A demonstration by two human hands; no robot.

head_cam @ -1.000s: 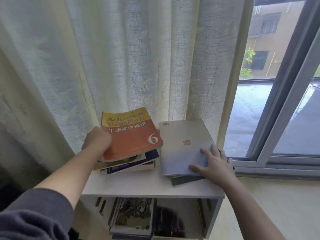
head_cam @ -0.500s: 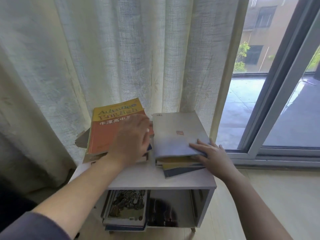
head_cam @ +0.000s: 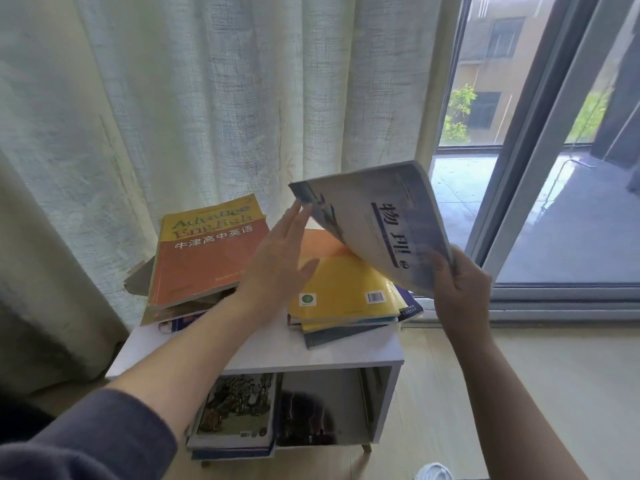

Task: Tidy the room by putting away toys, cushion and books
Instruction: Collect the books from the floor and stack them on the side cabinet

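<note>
Two stacks of books lie on a small white table. An orange and yellow English book tops the left stack. A yellow book tops the right stack. Above the right stack a grey-blue book is lifted and tilted. My right hand grips its lower right corner. My left hand reaches between the stacks with straight fingers, and its fingertips touch the lifted book's left edge.
Books fill the left part of the shelf under the table top. A pale curtain hangs right behind the table. A sliding window is at the right, above a light wooden floor.
My right hand has lifted the grey-blue book off the right stack and tilted it up, which bares the yellow book. My left hand has left the orange book and moved right to the lifted book's edge.
</note>
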